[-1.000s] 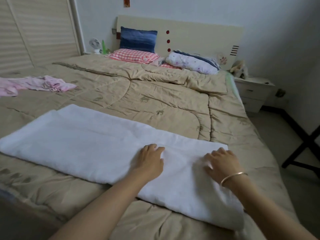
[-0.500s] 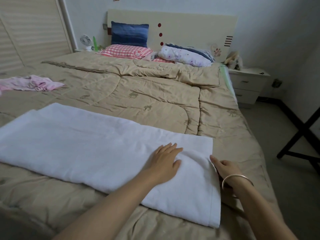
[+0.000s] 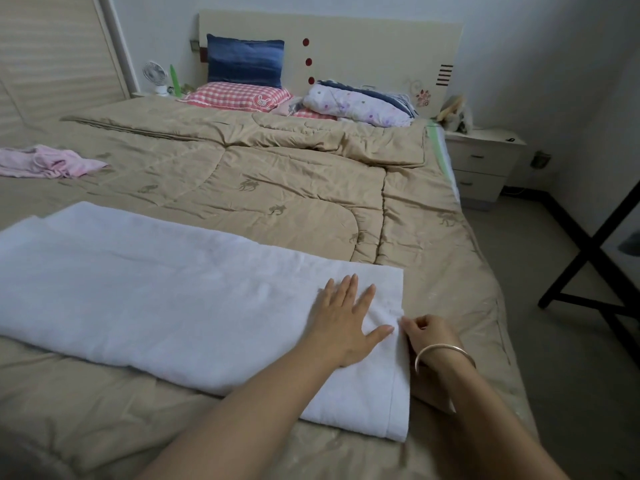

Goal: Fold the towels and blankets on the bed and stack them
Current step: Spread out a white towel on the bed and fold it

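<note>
My left hand [image 3: 346, 320] lies flat on the white towel [image 3: 173, 299], palm down, with the fingers straight and a little spread and the thumb stretched out to the right, pressing the cloth near its right end. My right hand [image 3: 429, 336] sits just beside it at the towel's right edge. Its fingers are curled in, and the tips of the thumb and first finger pinch the hem there (how much cloth they have I cannot tell, since the knuckles hide it). A thin metal bangle [image 3: 445, 351] circles that wrist. The towel is folded into a long band that lies across the near part of the bed, running from the far left to the near right, on top of the tan quilt [image 3: 277, 188] that covers the mattress. Its right end is a neat straight edge, and its left end runs out of view. Well apart from it, at the far left of the quilt, lies a crumpled pink cloth [image 3: 52, 162]. At the head of the bed a blue pillow [image 3: 244, 60] stands against the headboard [image 3: 363, 39] behind a red checked pillow [image 3: 239, 95], and a rolled floral blanket [image 3: 356, 103] lies to the right of them. A pale nightstand [image 3: 485, 164] stands on the floor to the right of the bed.
</note>
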Motion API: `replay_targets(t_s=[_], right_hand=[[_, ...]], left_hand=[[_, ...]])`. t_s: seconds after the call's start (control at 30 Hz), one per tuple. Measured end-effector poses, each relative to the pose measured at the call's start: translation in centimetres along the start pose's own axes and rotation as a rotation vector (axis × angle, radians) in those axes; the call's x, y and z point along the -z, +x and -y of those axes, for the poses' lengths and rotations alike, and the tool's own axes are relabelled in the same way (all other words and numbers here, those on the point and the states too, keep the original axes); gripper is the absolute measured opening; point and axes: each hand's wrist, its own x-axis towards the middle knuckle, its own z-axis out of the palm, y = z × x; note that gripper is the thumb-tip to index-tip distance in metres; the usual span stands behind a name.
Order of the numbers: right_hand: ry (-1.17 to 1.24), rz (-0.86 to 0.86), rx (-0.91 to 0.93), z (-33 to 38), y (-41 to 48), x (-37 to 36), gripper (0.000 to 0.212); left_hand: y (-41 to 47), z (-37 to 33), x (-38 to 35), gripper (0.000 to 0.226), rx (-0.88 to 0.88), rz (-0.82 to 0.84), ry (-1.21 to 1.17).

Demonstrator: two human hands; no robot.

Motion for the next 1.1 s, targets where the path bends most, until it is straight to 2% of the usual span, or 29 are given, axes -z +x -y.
replay_targets(t_s=[0.1,0.2,0.23,0.3,0.37,0.43,0.5,0.7,0.8,0.9,1.03,1.1], right_hand=[[0.152,0.170,-0.056,0.0,-0.6,-0.1,0.043],[0.299,0.293,-0.104,-0.5,-1.4,-0.3,0.035],[0.377,0.331,-0.123,-0.5,-2.0,-0.2,0.036],[0.634,0.424,-0.153,-0.2,-3.0,0.2,0.039],[0.872,0.530,-0.131,1.1,-4.2,0.8,0.036],[0.972,0.569,-0.069,3.4,-5.4,1.2,0.035],[0.986,0.567,0.006,6.6,-6.2,1.0,0.035],[0.890,0.629,0.173,18.7,-8.5,-3.8,0.056],[0.917,0.703,0.122,24.1,-9.4,-8.7,0.061],[0.892,0.666,0.047,27.0,-10.2,-13.5,0.060],[0.671,0.599,0.108,28.2,-10.3,-18.6,0.069],[0.660,0.649,0.094,28.4,-9.8,-19.7,0.053]], left_hand=[[1.3,-0.1,0.0,0.086,0.059,0.197,-0.073],[1.3,0.6,1.0,0.075,0.045,0.202,-0.256],[0.9,0.8,1.5,0.068,0.054,0.143,-0.409],[-0.4,1.4,2.8,0.051,0.124,-0.009,-0.876],[-2.3,2.5,4.4,0.034,0.221,-0.090,-1.319],[-3.9,4.5,5.7,0.025,0.308,-0.072,-1.598],[-5.4,7.1,7.0,0.025,0.376,-0.046,-1.749],[-10.9,16.9,10.6,0.029,0.573,-0.144,-1.752],[-13.8,22.3,11.2,0.031,0.692,-0.239,-1.760],[-16.6,26.4,10.5,0.034,0.834,-0.299,-1.791],[-18.1,30.6,8.7,0.050,0.939,-0.222,-1.790],[-17.7,31.8,8.3,0.059,0.937,-0.144,-1.762]])
